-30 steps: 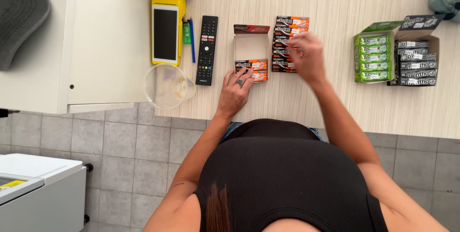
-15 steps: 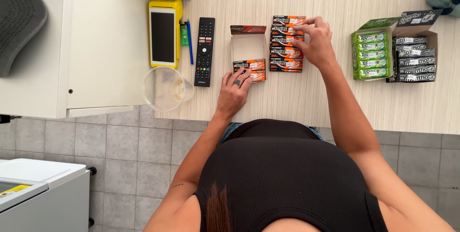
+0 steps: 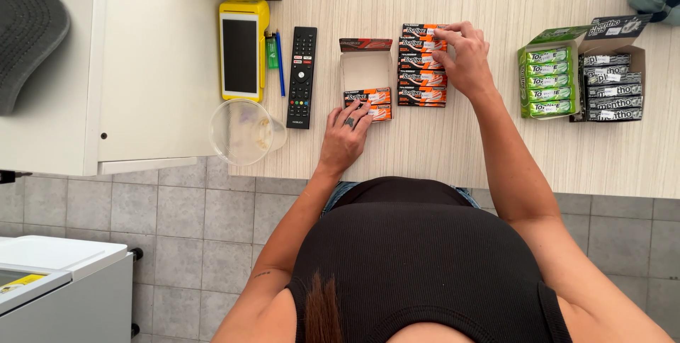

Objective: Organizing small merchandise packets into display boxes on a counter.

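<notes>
1. The left hand (image 3: 345, 135) lies flat, fingers spread, on the near end of the small open box (image 3: 366, 77), touching the orange packs (image 3: 369, 97) inside.
2. The right hand (image 3: 464, 56) curls over the far end of a stack of orange packs (image 3: 421, 74), fingers gripping them.
3. A black remote (image 3: 302, 76) lies on the surface (image 3: 453, 144) left of the left hand.
4. Green and black pack boxes (image 3: 581, 74) stand right of the right hand.
</notes>
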